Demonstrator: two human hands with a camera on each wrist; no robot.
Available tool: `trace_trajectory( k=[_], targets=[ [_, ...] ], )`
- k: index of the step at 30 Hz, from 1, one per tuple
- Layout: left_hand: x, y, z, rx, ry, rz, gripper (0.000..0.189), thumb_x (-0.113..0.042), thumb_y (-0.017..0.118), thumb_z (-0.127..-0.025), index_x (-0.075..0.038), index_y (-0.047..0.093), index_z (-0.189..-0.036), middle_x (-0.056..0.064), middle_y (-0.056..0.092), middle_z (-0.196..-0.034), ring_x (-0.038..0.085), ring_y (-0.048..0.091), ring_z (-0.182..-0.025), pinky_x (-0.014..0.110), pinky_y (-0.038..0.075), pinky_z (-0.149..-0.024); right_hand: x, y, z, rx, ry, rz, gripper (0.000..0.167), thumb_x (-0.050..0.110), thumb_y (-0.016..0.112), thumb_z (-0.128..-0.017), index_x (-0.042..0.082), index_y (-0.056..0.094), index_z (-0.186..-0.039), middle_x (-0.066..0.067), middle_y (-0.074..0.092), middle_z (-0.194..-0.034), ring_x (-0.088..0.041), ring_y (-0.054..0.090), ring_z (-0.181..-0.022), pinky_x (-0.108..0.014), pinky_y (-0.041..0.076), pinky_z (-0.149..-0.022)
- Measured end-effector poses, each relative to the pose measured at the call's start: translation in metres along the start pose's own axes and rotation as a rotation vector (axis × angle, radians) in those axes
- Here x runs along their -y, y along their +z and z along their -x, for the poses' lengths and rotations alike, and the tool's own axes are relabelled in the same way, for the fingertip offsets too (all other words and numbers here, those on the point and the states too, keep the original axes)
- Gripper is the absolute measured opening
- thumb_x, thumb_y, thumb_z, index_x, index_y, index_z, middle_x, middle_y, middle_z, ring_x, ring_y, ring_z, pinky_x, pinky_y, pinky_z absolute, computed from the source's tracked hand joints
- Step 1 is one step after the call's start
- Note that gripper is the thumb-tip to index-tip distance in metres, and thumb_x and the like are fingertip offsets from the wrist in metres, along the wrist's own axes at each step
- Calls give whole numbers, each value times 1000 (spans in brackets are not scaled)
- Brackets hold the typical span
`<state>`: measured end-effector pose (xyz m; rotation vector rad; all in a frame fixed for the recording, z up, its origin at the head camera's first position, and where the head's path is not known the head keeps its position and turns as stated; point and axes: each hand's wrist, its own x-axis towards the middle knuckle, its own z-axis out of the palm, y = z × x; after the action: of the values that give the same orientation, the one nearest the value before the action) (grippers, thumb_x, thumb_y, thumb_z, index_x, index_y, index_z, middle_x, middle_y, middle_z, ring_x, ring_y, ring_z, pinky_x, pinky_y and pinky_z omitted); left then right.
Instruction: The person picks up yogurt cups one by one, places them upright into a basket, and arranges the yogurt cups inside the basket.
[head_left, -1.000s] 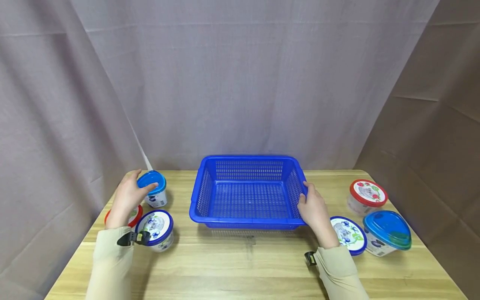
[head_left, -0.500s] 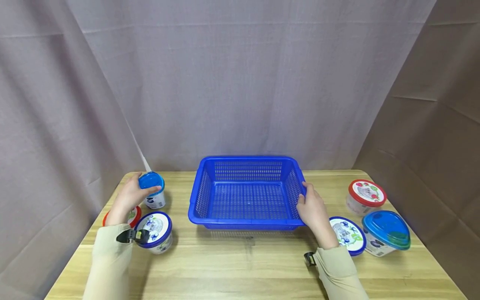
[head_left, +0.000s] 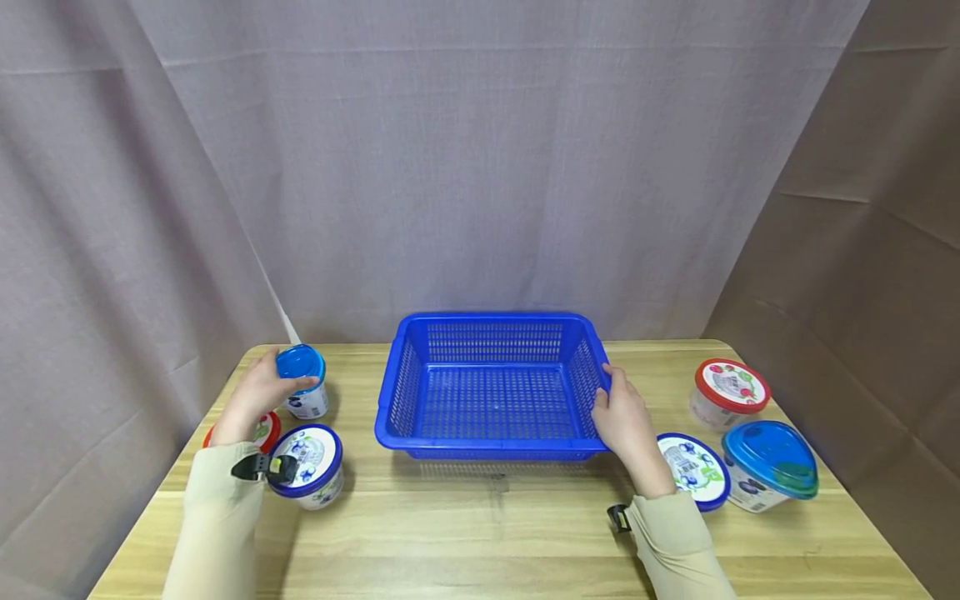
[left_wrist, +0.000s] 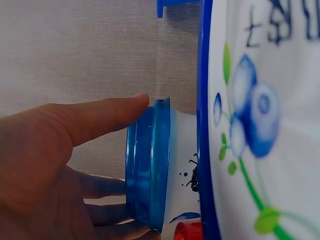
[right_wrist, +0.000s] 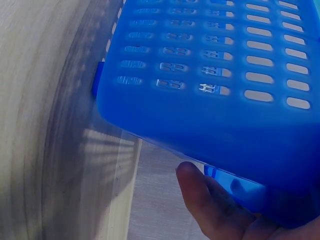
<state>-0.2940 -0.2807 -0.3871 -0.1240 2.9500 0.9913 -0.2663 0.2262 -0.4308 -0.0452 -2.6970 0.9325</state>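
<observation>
Blue-lidded tub (head_left: 313, 404), head view: upright on the table (head_left: 480, 533), far left, well apart from the basket (head_left: 495, 444); left hand (head_left: 258, 389) spans its top, presumably for a hold from above.
Basket, head view: centre, open side up; right hand (head_left: 626, 421) grips its right rim, probably to steady it.
Tub grip, left wrist view: thumb (left_wrist: 112, 116) and fingers parted to the lid's (left_wrist: 145, 165) width, holding it; lid glossy, translucent, stepped; body white, dark berry print, partly hidden by the dark-blue-lidded tub (left_wrist: 260, 125).
Basket grip, right wrist view: slotted wall; finger spread cannot be told.

Creased grey curtain (head_left: 450, 167), brown cloth (head_left: 862, 267), wooden table (head_left: 450, 533)
</observation>
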Motion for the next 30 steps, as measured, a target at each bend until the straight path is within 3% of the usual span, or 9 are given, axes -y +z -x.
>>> trace_trajectory(
  k=[20,30],
  targets=[
    [7,1,-2,12,-22,18,93,-37,71,-92,23,23,-144,45,35,-140,60,39,-127,68,38,-105,-1,2,-1,20,18,3,49,9,39,-103,-8,33,-149,-41,44,-139,-56,46,-127,-66,39,-103],
    [6,1,-2,-1,-33,1,93,-37,72,-91,23,25,-143,46,37,-138,60,42,-125,68,40,-102,0,2,0,-18,-3,-4,48,6,44,-101,-10,36,-146,-42,47,-137,-56,48,-125,-65,40,-102]
  ],
)
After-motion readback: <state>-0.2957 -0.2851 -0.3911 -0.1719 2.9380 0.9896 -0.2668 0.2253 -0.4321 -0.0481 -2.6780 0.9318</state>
